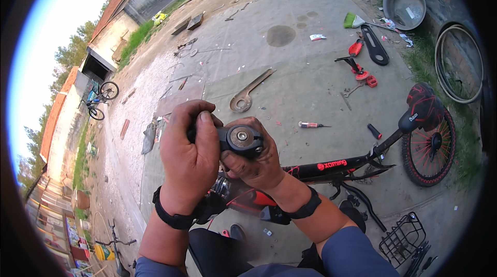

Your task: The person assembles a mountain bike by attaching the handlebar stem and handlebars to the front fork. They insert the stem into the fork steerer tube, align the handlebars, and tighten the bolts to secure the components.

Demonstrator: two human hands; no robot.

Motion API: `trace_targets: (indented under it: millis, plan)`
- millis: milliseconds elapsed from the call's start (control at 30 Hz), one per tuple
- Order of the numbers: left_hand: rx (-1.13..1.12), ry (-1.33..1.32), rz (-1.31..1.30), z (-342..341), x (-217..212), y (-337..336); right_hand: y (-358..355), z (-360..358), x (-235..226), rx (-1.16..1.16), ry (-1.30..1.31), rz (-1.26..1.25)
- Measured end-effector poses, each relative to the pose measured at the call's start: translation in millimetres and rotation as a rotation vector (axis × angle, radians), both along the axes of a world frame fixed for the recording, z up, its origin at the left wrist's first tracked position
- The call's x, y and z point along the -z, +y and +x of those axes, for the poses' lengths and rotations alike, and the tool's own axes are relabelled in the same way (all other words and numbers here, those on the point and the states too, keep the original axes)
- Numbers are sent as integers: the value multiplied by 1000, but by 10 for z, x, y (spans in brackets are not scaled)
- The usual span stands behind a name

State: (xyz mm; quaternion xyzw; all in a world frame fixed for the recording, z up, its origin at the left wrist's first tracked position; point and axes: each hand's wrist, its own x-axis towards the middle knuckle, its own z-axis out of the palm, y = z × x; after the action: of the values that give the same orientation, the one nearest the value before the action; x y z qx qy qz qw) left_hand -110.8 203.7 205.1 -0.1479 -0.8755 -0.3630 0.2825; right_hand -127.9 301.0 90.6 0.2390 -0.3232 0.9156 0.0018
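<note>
Both hands are closed around a black bicycle stem [241,140] whose round top with a silver centre bolt faces up. My left hand [192,140] wraps the stem's left end, its fingers curled over and the thumb along the side. From the right, my right hand [257,155] grips the rounded end with thumb and fingers. Below my hands lies or leans a black and red bicycle frame [331,165], partly covered by my forearms. Its saddle [422,109] and a red-spoked wheel [429,147] show at the right. The stem's underside is hidden.
A red-handled screwdriver [313,125], a black handle [374,131], a rusty flat part [248,91], a black chain guard [375,44] and red parts [362,75] lie on the ground. A wire basket [403,240] sits lower right. A metal basin [404,5] and a broom [357,20] stand at the far right.
</note>
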Motion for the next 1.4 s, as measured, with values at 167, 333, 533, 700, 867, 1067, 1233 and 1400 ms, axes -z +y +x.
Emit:
trace_targets:
  millis: [167,333,533,700,867,1067,1233,1400]
  plan:
    - [2,18,-33,-24,-15,1,-21,-9,23,-14,-4,-28]
    - [-6,21,1,-23,21,16,-4,-6,32,-23,-11,-32]
    - [-26,57,53,-37,78,20,-22,-5,21,-17,-3,-38]
    - [-3,-13,25,-4,50,23,-36,-18,35,-23,-8,-72]
    - [-19,17,17,-23,52,18,-48,-16,8,-25,-11,-100]
    - [-58,71,-16,-55,55,25,-89,-33,-32,103,23,-74]
    - [7,-8,37,-60,2,-32,-106,-36,-39,-3,-46,-139]
    - [102,-17,143,38,37,-285,-102,-65,21,23,15,-142]
